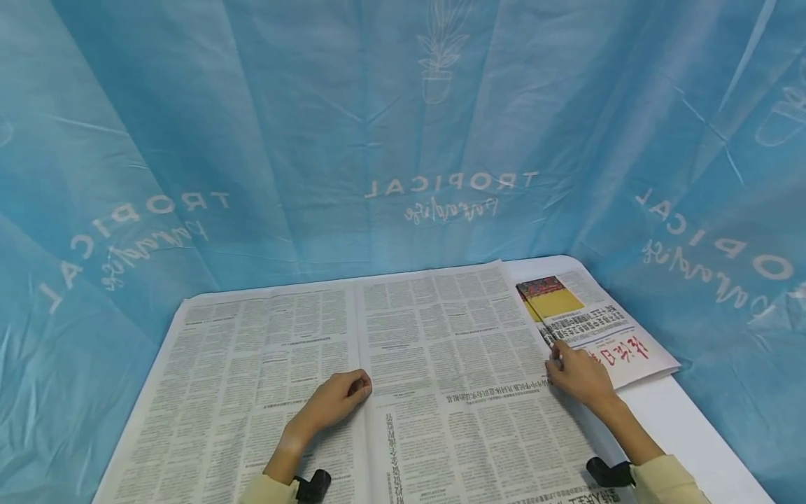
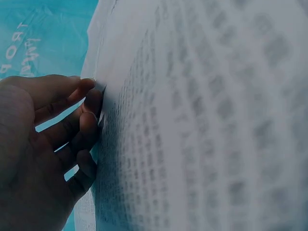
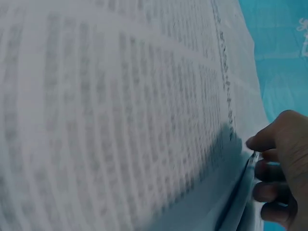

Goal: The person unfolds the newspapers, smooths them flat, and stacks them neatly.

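Observation:
A large newspaper (image 1: pixel 403 343) lies spread open, with its centre fold running away from me. My left hand (image 1: pixel 335 400) rests by that fold. Its fingers are loosely curled and touch the printed page (image 2: pixel 144 159), with nothing visible between them. At the sheet's right edge, my right hand (image 1: pixel 581 373) pinches the paper. In the right wrist view, the right hand's thumb (image 3: pixel 263 139) lies over the edge, the other fingers are below it, and the page (image 3: pixel 120 106) bends up there.
A folded newspaper (image 1: pixel 620 351) with red characters and a yellow picture lies to the right, beside the right hand. The white table (image 1: pixel 699 441) shows along the right side. Blue printed curtains (image 1: pixel 302 140) hang behind and at both sides.

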A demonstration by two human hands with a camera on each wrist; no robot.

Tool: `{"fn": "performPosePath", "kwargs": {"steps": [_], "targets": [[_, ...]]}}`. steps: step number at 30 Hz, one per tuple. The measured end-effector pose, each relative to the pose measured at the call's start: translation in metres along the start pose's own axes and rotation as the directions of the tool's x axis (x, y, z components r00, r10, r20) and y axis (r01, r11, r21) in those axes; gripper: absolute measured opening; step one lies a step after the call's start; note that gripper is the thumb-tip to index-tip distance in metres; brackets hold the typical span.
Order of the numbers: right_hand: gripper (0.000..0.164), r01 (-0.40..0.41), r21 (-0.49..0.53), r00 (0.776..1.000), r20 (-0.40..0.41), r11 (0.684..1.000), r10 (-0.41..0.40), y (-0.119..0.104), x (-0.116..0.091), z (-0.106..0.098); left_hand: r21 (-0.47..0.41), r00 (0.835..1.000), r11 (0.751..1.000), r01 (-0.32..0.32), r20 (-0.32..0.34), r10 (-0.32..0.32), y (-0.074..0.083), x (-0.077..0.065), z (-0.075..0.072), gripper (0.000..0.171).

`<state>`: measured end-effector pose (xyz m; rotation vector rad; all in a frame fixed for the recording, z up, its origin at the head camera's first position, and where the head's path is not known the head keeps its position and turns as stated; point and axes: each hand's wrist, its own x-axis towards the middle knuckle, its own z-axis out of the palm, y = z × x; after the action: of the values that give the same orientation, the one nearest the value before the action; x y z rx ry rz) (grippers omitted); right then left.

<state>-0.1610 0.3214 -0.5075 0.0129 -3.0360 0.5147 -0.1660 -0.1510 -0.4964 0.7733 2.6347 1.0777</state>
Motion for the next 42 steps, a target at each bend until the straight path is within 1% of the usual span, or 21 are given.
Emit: {"fn": "performPosePath", "kwargs": {"steps": [4, 7, 10, 13, 15, 19, 24, 28, 30, 32, 37, 42], "targets": [[0.014, 0.070, -0.037, 0.992, -0.099, 0.997, -0.074, 0.010, 0.001, -0.002, 0.003, 1.000, 1.000, 0.014, -0.010, -0.014, -0.002, 0.002, 0.002, 0.014], [0.019, 0.093, -0.082, 0.987, -0.127, 0.992, -0.103, 0.018, 0.002, -0.004, 0.016, 1.000, 1.000, 0.021, -0.023, -0.021, -0.003, 0.003, 0.004, 0.013], [0.027, 0.074, -0.123, 0.992, -0.097, 0.990, -0.086, 0.025, 0.002, -0.007, 0.027, 1.000, 0.999, 0.021, -0.024, -0.020, -0.004, 0.004, 0.005, 0.013], [0.033, 0.047, -0.158, 0.998, -0.036, 0.986, -0.054, 0.031, 0.000, -0.007, 0.019, 1.000, 1.000, 0.023, -0.011, -0.023, -0.004, 0.004, 0.004, 0.013], [0.036, 0.045, -0.174, 0.999, 0.001, 0.984, -0.045, 0.035, -0.001, -0.007, 0.011, 0.999, 0.999, 0.033, -0.001, -0.032, -0.003, 0.005, 0.004, 0.014], [0.039, 0.059, -0.185, 0.998, 0.040, 0.981, -0.052, 0.041, -0.001, -0.007, 0.004, 0.998, 0.998, 0.056, 0.003, -0.056, 0.000, 0.007, 0.003, 0.013], [0.041, 0.086, -0.169, 0.994, 0.075, 0.982, -0.074, 0.044, 0.001, -0.007, 0.024, 0.997, 0.997, 0.075, 0.003, -0.075, 0.004, 0.010, 0.002, 0.012], [0.040, 0.097, -0.131, 0.991, 0.107, 0.987, -0.084, 0.042, 0.003, -0.008, 0.035, 0.995, 0.995, 0.097, -0.001, -0.097, 0.006, 0.011, 0.002, 0.012], [0.035, 0.099, -0.107, 0.990, 0.115, 0.989, -0.087, 0.041, 0.003, -0.009, 0.034, 0.995, 0.994, 0.103, -0.005, -0.103, 0.005, 0.011, 0.003, 0.013], [0.033, 0.099, -0.091, 0.990, 0.111, 0.991, -0.088, 0.041, 0.003, -0.010, 0.026, 0.995, 0.995, 0.101, -0.006, -0.100, 0.005, 0.011, 0.003, 0.013], [0.021, 0.131, -0.055, 0.987, 0.095, 0.990, -0.126, 0.048, 0.003, -0.007, 0.011, 0.996, 0.996, 0.089, -0.001, -0.089, 0.004, 0.010, 0.003, 0.014], [0.018, 0.112, -0.033, 0.989, 0.096, 0.993, -0.108, 0.050, 0.001, -0.004, 0.014, 0.996, 0.995, 0.094, 0.002, -0.094, 0.003, 0.010, 0.003, 0.016]]}}
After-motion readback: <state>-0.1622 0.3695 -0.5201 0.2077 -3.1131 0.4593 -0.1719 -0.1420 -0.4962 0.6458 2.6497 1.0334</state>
